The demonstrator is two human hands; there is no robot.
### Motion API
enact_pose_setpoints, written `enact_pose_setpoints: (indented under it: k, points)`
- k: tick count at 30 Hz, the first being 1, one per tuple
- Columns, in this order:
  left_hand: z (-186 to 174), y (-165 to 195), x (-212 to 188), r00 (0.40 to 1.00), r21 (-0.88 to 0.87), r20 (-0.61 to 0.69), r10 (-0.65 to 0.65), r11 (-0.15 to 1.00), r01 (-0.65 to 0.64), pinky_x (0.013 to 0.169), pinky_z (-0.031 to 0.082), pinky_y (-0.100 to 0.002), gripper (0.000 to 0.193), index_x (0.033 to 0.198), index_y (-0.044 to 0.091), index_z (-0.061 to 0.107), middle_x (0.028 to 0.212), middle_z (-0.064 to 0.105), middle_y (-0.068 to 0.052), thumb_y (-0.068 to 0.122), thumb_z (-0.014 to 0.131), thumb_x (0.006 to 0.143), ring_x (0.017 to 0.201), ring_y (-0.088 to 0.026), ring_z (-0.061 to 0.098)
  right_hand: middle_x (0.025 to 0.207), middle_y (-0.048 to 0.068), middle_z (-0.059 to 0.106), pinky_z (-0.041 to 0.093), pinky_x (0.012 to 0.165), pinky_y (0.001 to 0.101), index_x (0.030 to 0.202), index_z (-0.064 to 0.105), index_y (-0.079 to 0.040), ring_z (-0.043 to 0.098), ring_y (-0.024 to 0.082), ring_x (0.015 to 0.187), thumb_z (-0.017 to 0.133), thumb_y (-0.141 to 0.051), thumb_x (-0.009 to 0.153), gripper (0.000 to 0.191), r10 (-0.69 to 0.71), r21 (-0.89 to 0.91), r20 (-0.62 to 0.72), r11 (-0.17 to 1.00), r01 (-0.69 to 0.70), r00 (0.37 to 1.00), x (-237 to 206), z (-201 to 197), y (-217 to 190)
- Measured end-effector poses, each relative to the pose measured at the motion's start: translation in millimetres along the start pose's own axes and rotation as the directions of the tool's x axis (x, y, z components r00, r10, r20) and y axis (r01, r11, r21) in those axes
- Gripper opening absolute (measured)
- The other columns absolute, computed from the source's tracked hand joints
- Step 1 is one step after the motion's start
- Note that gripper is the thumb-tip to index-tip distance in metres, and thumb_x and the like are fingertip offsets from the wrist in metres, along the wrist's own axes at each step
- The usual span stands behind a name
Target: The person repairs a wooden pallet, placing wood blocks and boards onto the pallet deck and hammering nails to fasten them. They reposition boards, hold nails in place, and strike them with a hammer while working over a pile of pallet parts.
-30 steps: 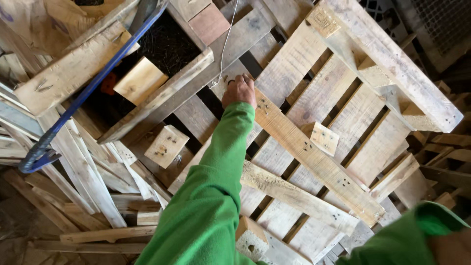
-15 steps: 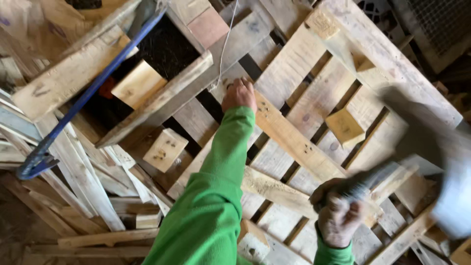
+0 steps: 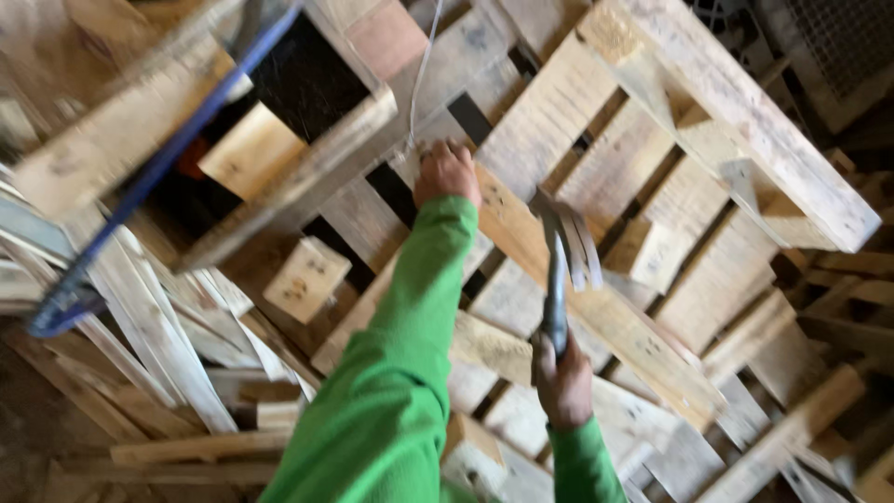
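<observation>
Hammer has swung in from 4 o'clock since half a second ago and now stands raised over the diagonal pallet board, right hand wrapped around its handle. Left hand, unmoved, presses the board's 11 o'clock end, grip closed.

Looks like a pallet yard / rough wood workshop. Broken-down wooden pallet in front, loose slats and spacer blocks piled everywhere, blue metal bar at left, wire mesh top right. Bare, dirty timber, dim light, no finished surfaces.
</observation>
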State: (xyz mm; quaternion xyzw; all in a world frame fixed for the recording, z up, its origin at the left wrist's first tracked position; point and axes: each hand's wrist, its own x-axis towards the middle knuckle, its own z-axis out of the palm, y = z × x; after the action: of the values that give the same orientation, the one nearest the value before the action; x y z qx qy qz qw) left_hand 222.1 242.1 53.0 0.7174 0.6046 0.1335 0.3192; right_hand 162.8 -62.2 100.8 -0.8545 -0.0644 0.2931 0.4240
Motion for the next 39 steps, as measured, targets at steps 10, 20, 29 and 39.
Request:
enact_pose_setpoints:
  k: [10,20,29,39]
  points:
    - [16.4,-43.9,29.8,0.999,-0.456,-0.037,-0.025,0.89,0.005,0.079,0.056,-0.049,0.037,0.106,-0.001,0.068,0.101,0.074,-0.026,0.032,0.053,0.099,0.087,-0.04,0.07,0.053,0.003,0.052,0.039,0.039,0.0318,0.089,0.06,0.001,0.046,0.012,0.041,0.064,-0.044,0.097,0.046,0.195,-0.069,0.152,0.98,-0.186,0.969,13.4,18.0,-6.1]
    - [-45.7,-105.2,-6.9,0.641,-0.553,0.697,0.321,-0.329,0.766,0.078,0.062,-0.037,0.032,0.124,-0.007,0.064,0.112,0.072,-0.022,0.013,0.049,0.104,0.09,-0.026,0.072,0.055,0.0,0.052,0.037,0.038,0.0269,0.09,0.059,-0.003,0.045,0.009,0.043,0.063,-0.048,0.097,0.045,0.054,0.161,0.141,0.984,-0.076,0.989,-0.2,23.4,5.6]
    - [-26.6,-121.0,-33.1,0.655,-0.624,0.65,0.385,-0.22,0.749,0.085,0.064,-0.038,0.031,0.125,-0.002,0.066,0.112,0.074,-0.02,-0.001,0.061,0.094,0.094,-0.027,0.074,0.054,0.001,0.051,0.038,0.036,0.0282,0.088,0.055,-0.005,0.046,0.01,0.039,0.061,-0.055,0.093,0.05,0.176,0.141,0.197,0.968,-0.206,0.964,13.4,30.0,20.8]
    - [-14.1,-132.5,-63.8,0.644,-0.554,0.678,0.355,-0.33,0.765,0.084,0.063,-0.041,0.016,0.108,0.002,0.072,0.105,0.077,-0.014,0.012,0.073,0.096,0.096,-0.027,0.074,0.055,0.002,0.053,0.042,0.036,0.0288,0.089,0.054,-0.006,0.048,0.011,0.04,0.062,-0.06,0.089,0.055,0.198,0.194,0.202,0.952,-0.237,0.959,5.2,32.2,23.5]
